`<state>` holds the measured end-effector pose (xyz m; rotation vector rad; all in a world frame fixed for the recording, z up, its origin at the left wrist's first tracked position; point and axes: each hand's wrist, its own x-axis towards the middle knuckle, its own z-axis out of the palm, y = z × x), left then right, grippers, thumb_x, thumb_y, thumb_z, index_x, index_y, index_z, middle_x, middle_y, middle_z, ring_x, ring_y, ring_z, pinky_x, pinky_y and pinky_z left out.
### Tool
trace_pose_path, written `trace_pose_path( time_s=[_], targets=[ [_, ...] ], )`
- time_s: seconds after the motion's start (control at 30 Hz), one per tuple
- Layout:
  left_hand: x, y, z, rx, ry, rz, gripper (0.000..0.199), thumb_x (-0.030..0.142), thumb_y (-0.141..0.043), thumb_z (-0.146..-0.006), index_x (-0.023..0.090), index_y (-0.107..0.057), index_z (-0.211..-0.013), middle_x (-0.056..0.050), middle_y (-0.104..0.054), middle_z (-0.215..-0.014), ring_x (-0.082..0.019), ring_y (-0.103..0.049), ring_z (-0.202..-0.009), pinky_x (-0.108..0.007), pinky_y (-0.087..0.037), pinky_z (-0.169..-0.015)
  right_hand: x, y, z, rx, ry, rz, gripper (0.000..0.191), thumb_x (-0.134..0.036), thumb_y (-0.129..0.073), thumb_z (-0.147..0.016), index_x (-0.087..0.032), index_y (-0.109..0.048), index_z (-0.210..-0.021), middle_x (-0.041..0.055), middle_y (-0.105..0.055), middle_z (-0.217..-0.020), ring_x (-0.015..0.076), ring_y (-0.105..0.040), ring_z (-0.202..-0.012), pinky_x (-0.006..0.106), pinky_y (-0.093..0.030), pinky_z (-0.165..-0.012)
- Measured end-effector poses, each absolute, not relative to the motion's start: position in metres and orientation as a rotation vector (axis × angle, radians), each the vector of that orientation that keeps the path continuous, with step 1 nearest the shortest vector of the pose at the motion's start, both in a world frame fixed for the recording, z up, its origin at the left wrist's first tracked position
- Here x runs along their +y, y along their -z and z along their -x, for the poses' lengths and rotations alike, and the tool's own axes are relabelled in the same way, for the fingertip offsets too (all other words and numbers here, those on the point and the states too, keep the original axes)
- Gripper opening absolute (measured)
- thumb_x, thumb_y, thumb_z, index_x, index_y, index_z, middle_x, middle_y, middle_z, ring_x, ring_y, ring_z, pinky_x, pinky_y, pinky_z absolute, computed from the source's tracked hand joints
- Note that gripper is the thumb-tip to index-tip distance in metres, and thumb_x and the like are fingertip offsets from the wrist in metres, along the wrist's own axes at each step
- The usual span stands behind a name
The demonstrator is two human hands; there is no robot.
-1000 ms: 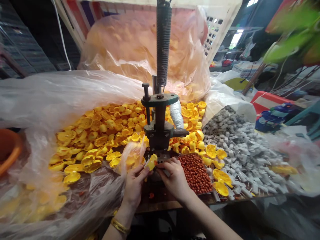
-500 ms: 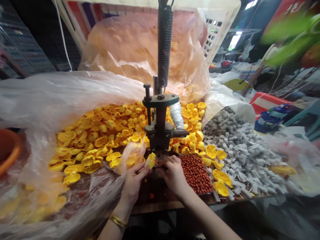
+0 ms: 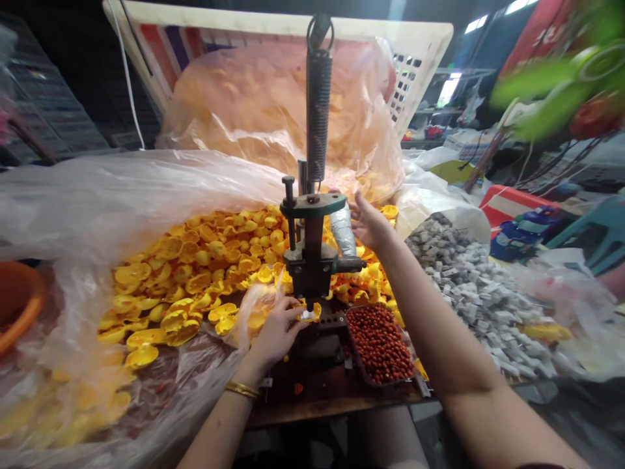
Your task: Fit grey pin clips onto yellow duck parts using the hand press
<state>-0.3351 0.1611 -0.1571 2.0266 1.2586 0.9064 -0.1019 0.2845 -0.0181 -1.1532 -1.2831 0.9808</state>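
Note:
Under the ram of a hand press (image 3: 313, 255), my left hand (image 3: 278, 331) pinches a yellow plastic shell (image 3: 317, 311). A small white piece (image 3: 307, 315) sits in the shell, right below the punch. My right hand (image 3: 372, 225) is raised beside the press handle (image 3: 344, 233), which is wrapped in silver tape. Its fingers are apart and hold nothing; whether the fingertips touch the handle I cannot tell. To the right of the press base stands a clear tray (image 3: 364, 374) of small reddish-brown beads (image 3: 378, 342).
Yellow shells (image 3: 195, 260) are heaped behind and left of the press. Grey-white blocks with thin pins (image 3: 469, 293) pile up on the right. Plastic sheeting (image 3: 122, 189) drapes the left side, near an orange tub (image 3: 22, 303). A green fan (image 3: 561, 78) spins at upper right.
My right hand has left the shell and risen to the right of the press handle, opening its fingers. My left hand has moved the shell in beneath the punch.

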Motion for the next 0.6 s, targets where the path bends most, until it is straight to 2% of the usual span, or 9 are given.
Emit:
trace_pose_path(
  time_s=[0.07, 0.13, 0.23, 0.33, 0.43, 0.5, 0.6],
  targets=[
    [0.16, 0.157, 0.334, 1.258, -0.903, -2.047, 0.014, 0.018, -0.061, -0.078, 0.02, -0.072, -0.087, -0.006, -0.06, -0.1, -0.02, -0.059, -0.097, -0.034, -0.047, -0.09, 0.286, -0.016, 0.109, -1.357, -0.954, 1.014, 0.049, -0.062, -0.049, -0.085, -0.015, -0.061, -0.093, 0.0035, -0.06, -0.076, 0.0127, -0.056, -0.065, 0.024, -0.044, -0.057],
    [0.159, 0.157, 0.333, 1.259, -0.905, -2.064, 0.013, 0.017, -0.06, -0.078, 0.02, -0.071, -0.085, -0.006, -0.06, -0.101, -0.02, -0.058, -0.097, -0.035, -0.047, -0.09, 0.26, -0.035, 0.115, -1.407, -0.793, 0.854, 0.041, -0.057, -0.057, -0.083, -0.016, -0.06, -0.087, 0.0008, -0.057, -0.073, 0.0105, -0.055, -0.065, 0.022, -0.043, -0.056],
    [0.155, 0.157, 0.333, 1.271, -0.914, -2.067, 0.014, 0.018, -0.058, -0.079, 0.02, -0.07, -0.086, -0.007, -0.06, -0.105, -0.02, -0.057, -0.098, -0.036, -0.046, -0.092, 0.194, -0.033, 0.122, -1.41, -0.508, 0.739, 0.032, -0.052, -0.057, -0.085, -0.02, -0.058, -0.083, -0.0008, -0.056, -0.073, 0.0107, -0.056, -0.066, 0.023, -0.043, -0.055],
    [0.154, 0.158, 0.33, 1.323, -0.923, -1.956, 0.013, 0.025, -0.059, -0.079, 0.02, -0.07, -0.083, -0.007, -0.06, -0.104, -0.021, -0.057, -0.099, -0.038, -0.045, -0.094, 0.155, -0.02, 0.126, -1.376, -0.377, 0.698, 0.026, -0.05, -0.056, -0.087, -0.024, -0.058, -0.086, -0.0011, -0.056, -0.072, 0.0126, -0.057, -0.067, 0.025, -0.044, -0.054],
    [0.158, 0.159, 0.322, 1.401, -0.924, -1.792, 0.021, 0.034, -0.057, -0.079, 0.017, -0.07, -0.079, -0.007, -0.063, -0.093, -0.021, -0.059, -0.091, -0.037, -0.047, -0.088, 0.179, -0.024, 0.128, -1.34, -0.41, 0.66, 0.025, -0.046, -0.059, -0.086, -0.022, -0.057, -0.084, -0.0016, -0.057, -0.073, 0.0117, -0.058, -0.07, 0.025, -0.046, -0.06],
    [0.156, 0.155, 0.319, 1.438, -0.917, -1.731, 0.029, 0.04, -0.054, -0.08, 0.015, -0.07, -0.086, -0.008, -0.065, -0.089, -0.021, -0.061, -0.081, -0.036, -0.051, -0.078, 0.219, -0.028, 0.126, -1.321, -0.529, 0.661, 0.027, -0.046, -0.058, -0.086, -0.019, -0.057, -0.083, -0.0006, -0.059, -0.075, 0.0108, -0.058, -0.072, 0.024, -0.048, -0.063],
    [0.134, 0.135, 0.339, 1.461, -0.9, -1.683, 0.035, 0.045, -0.056, -0.078, 0.015, -0.07, -0.089, -0.007, -0.068, -0.084, -0.02, -0.062, -0.074, -0.032, -0.052, -0.07, 0.27, -0.018, 0.114, -1.326, -0.734, 0.807, 0.03, -0.045, -0.059, -0.082, -0.016, -0.059, -0.092, 0.002, -0.062, -0.08, 0.0116, -0.059, -0.071, 0.022, -0.048, -0.06]
  ],
)
